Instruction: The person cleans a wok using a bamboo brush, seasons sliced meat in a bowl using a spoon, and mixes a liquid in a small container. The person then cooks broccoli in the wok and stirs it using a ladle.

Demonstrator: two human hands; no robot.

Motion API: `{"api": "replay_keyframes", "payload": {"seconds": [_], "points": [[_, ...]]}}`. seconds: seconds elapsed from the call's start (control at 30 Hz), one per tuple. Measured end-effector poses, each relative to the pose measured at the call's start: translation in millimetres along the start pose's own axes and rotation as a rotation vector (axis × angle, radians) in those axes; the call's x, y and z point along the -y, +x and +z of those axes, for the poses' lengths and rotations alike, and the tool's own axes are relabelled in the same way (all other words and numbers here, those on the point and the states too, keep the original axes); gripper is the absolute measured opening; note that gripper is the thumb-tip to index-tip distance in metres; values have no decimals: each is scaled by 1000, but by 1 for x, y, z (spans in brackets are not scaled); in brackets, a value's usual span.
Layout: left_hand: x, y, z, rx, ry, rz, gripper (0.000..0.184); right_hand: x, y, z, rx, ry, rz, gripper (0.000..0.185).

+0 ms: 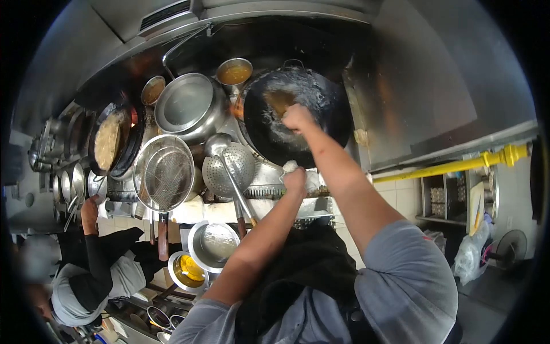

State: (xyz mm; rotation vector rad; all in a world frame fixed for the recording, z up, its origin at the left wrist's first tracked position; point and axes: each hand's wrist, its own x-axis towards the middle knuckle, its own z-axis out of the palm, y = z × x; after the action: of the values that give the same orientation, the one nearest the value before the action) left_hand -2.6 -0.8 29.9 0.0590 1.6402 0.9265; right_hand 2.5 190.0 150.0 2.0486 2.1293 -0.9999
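Note:
A large black wok [338, 123] sits on the range with whitish, foamy wet streaks across its inside. My right hand [299, 118] is closed over the wok, around a brown, fan-shaped, blurred thing that looks like a wok brush [279, 100] against the inner surface. My left hand [295, 180] is closed at the wok's near rim around a bunched white cloth [290, 166]. Whatever part of the rim or handle lies under the cloth is hidden.
Left of the wok stand a pot of water [183, 102], a sauce container [235, 73], a mesh strainer [164, 172], a perforated skimmer [229, 170] and a ladle [218, 144]. A co-worker [100, 275] stands at another wok [109, 140]. A yellow pipe [452, 164] runs right.

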Motion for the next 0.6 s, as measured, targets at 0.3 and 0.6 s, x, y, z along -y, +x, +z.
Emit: {"api": "replay_keyframes", "payload": {"seconds": [0.3, 0.6], "points": [[8, 10, -32, -113, 61, 334, 26, -120, -167, -65, 246, -481, -316, 52], [-60, -105, -100, -256, 392, 535, 45, -221, -202, -153, -142, -378, -171, 55]]}}
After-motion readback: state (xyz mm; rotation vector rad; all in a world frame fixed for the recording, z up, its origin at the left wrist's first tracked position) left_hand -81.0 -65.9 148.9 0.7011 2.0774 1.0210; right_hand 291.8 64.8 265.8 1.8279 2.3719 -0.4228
